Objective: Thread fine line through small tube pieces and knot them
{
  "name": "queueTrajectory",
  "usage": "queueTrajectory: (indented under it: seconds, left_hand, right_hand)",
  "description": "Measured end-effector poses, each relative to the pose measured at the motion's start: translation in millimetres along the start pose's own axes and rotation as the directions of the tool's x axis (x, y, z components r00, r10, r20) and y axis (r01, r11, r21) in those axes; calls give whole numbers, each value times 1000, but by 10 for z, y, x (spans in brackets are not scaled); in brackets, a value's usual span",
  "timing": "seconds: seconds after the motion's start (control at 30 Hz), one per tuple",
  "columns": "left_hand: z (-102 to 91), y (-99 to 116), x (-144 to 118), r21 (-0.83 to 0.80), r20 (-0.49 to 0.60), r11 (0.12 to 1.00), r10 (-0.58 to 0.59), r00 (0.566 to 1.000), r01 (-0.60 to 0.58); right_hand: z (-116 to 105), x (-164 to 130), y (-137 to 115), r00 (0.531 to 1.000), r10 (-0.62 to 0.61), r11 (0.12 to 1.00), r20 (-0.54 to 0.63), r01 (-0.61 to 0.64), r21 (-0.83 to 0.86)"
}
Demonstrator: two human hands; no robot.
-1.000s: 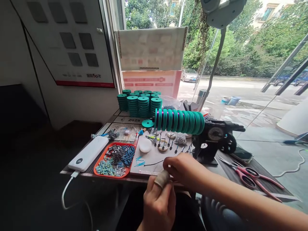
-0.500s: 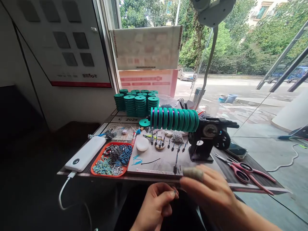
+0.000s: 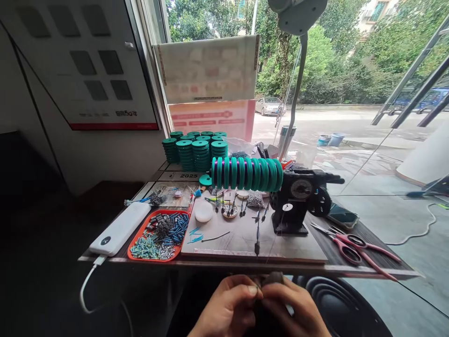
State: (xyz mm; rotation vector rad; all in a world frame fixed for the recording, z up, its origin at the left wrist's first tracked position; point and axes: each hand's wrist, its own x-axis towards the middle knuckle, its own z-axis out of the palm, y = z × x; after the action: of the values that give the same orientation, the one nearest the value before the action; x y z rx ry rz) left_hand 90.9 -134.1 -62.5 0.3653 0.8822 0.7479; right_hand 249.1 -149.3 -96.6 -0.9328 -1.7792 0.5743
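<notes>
My left hand point(image 3: 229, 304) and my right hand point(image 3: 293, 302) meet fingertip to fingertip below the table's front edge. Both are closed in a pinch, and what sits between the fingers is too small and hidden to name. A grey-brown cover point(image 3: 273, 278) wraps one finger of my right hand. Just above them, a dark weighted piece point(image 3: 257, 248) hangs on thin line. Behind it, a row of green spools point(image 3: 247, 174) is mounted on a black winding machine point(image 3: 294, 201), with several small dark pieces dangling beneath.
An orange tray point(image 3: 130, 250) of small blue, green and metal parts lies left, beside a white power bank point(image 3: 119, 229). Pink-handled scissors point(image 3: 351, 252) and a phone point(image 3: 343, 216) lie right. Stacked green spools point(image 3: 199, 157) stand behind. A white round lid point(image 3: 204, 212) rests on the board point(image 3: 224, 248).
My right hand has come down and left from above the table edge to meet my left hand, its fingers now pinched. The view has shifted slightly.
</notes>
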Motion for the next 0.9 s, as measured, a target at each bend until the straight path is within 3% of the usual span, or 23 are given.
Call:
queueTrajectory:
  seconds: [0.03, 0.1, 0.13, 0.17, 0.23, 0.3, 0.4, 0.43, 0.47, 0.5, 0.53, 0.57, 0.6, 0.63, 0.73, 0.8, 0.83, 0.87, 0.9]
  left_hand:
    - [7, -3, 5, 15, 4, 1000, -5, 1000, 5]
    - [17, -1, 16, 70, 20, 998, 1, 1000, -2]
    - [21, 6, 21, 129, 33, 991, 24, 999, -28]
    - [24, 18, 23, 216, 51, 974, 64, 997, -74]
    - [32, 55, 21, 438, 95, 874, 184, 978, -207]
    - [41, 96, 12, 614, 136, 722, 304, 943, -321]
    - [55, 127, 0, 751, 180, 535, 397, 900, -386]
    - [57, 127, -1, 781, 190, 485, 417, 889, -394]
    - [59, 122, -1, 807, 201, 434, 436, 878, -400]
    - [59, 114, 0, 831, 211, 383, 454, 866, -404]
    - [58, 105, 2, 850, 222, 335, 472, 853, -406]
    - [55, 96, 4, 866, 234, 290, 483, 844, -406]
    - [49, 88, 6, 880, 246, 247, 493, 835, -406]
    - [40, 81, 7, 889, 261, 207, 503, 824, -408]
    - [-15, 66, 14, 891, 286, 153, 540, 791, -427]
    - [-70, 56, 17, 875, 275, 185, 571, 774, -448]
    - [-99, 50, 19, 860, 266, 213, 588, 764, -464]
    - [-127, 42, 20, 840, 266, 237, 605, 751, -488]
    - [-153, 33, 20, 816, 279, 249, 622, 732, -522]
  right_hand:
    - [17, -27, 10, 971, 231, 956, 62, -239, 168]
    - [58, -54, 29, 788, 554, 659, 268, -611, 438]
    - [83, -57, 38, 696, 613, 491, 375, -707, 509]
    - [108, -55, 48, 631, 623, 364, 463, -757, 542]
    - [153, -43, 65, 585, 599, 272, 548, -791, 547]
    - [178, -30, 72, 595, 589, 312, 547, -792, 525]
    - [173, -29, 67, 638, 585, 410, 500, -765, 496]
    - [168, -38, 68, 699, 570, 527, 431, -714, 461]
    - [167, -53, 72, 802, 506, 710, 316, -596, 376]
    - [171, -74, 78, 913, 365, 889, 183, -400, 223]
    - [182, -100, 85, 985, 153, 988, 76, -155, 18]
    - [199, -127, 90, 997, -72, 979, 25, 76, -191]
    - [218, -152, 89, 968, -249, 905, 25, 242, -350]
    - [238, -170, 78, 937, -345, 838, 46, 330, -434]
    - [258, -121, -28, 905, -407, 763, 119, 409, -500]
    - [213, 42, -151, 882, -406, 750, 239, 471, -464]
    - [173, 166, -219, 891, -335, 812, 307, 438, -386]
    - [125, 312, -282, 885, -233, 891, 403, 360, -275]
    - [75, 471, -337, 876, -57, 980, 479, 142, -142]
